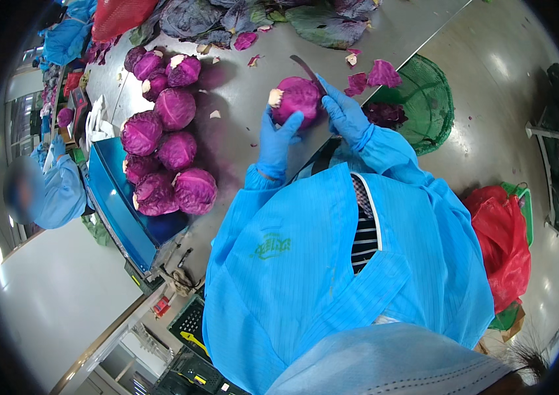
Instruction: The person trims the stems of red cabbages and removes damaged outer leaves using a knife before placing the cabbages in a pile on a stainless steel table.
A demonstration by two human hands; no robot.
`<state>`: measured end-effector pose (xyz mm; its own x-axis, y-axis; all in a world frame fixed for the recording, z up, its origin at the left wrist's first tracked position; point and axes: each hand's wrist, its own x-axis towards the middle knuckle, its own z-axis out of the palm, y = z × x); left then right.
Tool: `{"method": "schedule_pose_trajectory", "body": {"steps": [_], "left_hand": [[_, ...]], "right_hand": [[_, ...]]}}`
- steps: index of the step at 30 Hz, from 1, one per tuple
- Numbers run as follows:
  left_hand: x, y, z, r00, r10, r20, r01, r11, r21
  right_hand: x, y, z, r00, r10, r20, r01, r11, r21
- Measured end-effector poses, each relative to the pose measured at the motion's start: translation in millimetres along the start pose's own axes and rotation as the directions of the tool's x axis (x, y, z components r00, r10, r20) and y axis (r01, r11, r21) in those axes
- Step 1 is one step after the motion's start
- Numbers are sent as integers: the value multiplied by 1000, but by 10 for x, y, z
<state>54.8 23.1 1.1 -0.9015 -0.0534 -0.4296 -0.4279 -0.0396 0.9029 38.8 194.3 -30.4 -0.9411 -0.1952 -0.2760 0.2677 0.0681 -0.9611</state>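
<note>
My left hand, in a blue glove, cups a purple red cabbage from its left and near side, thumb lying across the front. The pale cut stem of the cabbage points left. Against its right side, my right hand, also gloved in blue, is closed on a knife whose dark, narrow blade slants up to the left behind the cabbage. The knife's handle is hidden in the fingers. To the left, several trimmed red cabbages sit in a cluster on the metal table.
Loose outer leaves heap along the far side, with small scraps around. A green mesh basket stands right of the table edge, with purple leaves inside. A blue tray borders the cabbages. A red bag is at right; a co-worker stands far left.
</note>
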Motion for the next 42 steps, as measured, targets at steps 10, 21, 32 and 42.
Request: {"method": "schedule_pose_trajectory", "body": {"steps": [10, 21, 32, 42], "left_hand": [[477, 223, -2, 730, 491, 475, -683, 534, 498], [386, -46, 165, 842, 412, 348, -519, 795, 314], [628, 143, 14, 792, -194, 579, 55, 967, 250], [403, 128, 486, 540, -392, 745, 138, 914, 382]], "right_hand": [[490, 193, -351, 951, -301, 71, 298, 828, -474], [-289, -66, -166, 895, -446, -15, 395, 808, -438], [-295, 61, -519, 921, -352, 164, 363, 631, -685], [-786, 75, -846, 941, -264, 213, 317, 456, -832]]}}
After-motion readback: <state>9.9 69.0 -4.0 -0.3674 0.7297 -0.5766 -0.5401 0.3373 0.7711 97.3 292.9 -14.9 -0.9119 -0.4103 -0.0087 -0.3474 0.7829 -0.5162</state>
